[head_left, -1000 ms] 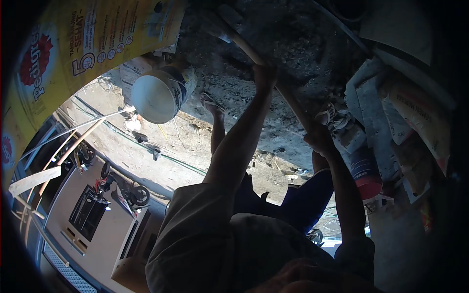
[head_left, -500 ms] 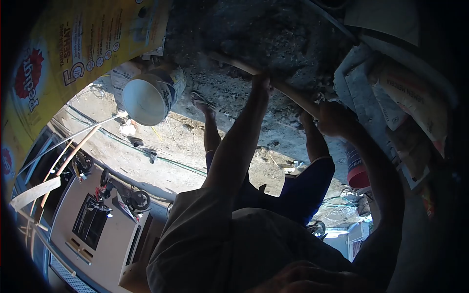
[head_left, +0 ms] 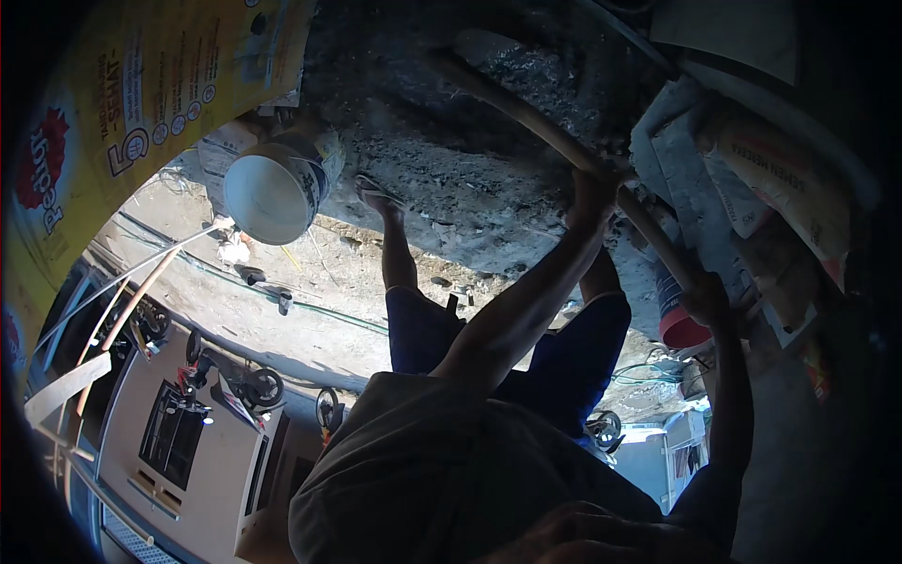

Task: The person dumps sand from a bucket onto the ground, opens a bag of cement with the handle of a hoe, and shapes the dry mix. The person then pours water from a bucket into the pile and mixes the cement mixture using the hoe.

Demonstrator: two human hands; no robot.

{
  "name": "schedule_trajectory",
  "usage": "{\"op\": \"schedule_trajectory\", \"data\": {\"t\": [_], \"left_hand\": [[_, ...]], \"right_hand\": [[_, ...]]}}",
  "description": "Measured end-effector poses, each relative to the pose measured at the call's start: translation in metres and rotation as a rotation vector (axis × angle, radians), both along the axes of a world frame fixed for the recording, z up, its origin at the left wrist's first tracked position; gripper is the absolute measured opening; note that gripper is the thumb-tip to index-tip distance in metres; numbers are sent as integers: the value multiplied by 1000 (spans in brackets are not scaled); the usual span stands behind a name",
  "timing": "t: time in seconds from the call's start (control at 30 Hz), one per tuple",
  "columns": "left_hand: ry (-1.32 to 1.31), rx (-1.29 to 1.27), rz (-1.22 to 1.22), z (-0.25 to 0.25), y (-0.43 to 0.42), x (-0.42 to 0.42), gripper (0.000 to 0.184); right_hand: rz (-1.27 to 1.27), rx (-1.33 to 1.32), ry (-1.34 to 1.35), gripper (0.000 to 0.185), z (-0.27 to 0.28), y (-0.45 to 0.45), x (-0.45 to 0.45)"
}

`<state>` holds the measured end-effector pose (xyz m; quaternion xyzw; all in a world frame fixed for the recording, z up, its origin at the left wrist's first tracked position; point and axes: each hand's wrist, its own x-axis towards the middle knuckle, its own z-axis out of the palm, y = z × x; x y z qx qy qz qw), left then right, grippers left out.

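The right hand (head_left: 707, 299) is nearest, its fingers clenched around the wooden handle (head_left: 536, 120) close to the near end. Further along, the left hand (head_left: 592, 195) also grasps this handle, with the fingers closed on it. The handle slants away toward the left, and its far end is at the dark ground (head_left: 395, 85); I cannot tell if it touches. Near the right hand is a red-rimmed bucket (head_left: 683, 324). Farther to the left there is a white bucket (head_left: 268, 197), and well beyond it, a motorcycle (head_left: 235, 381).
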<state>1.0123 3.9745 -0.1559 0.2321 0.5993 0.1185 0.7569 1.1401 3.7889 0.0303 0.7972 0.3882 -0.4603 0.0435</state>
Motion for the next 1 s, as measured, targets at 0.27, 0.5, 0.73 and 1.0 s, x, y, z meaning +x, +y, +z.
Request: {"op": "schedule_trajectory", "data": {"t": [0.27,0.5,0.73,1.0], "left_hand": [[410,383,-414,-71,212,-136,27],[243,-73,-59,-106,225,-191,16],[197,-422,92,-68,140,-141,5],[13,-408,-19,-29,45,-58,12]], "right_hand": [[-138,258,232,30,-102,160,-178],[-97,27,282,33,-53,232,-184],[77,-113,165,24,-12,201,-112],[10,-50,27,24,6,64,-29]]}}
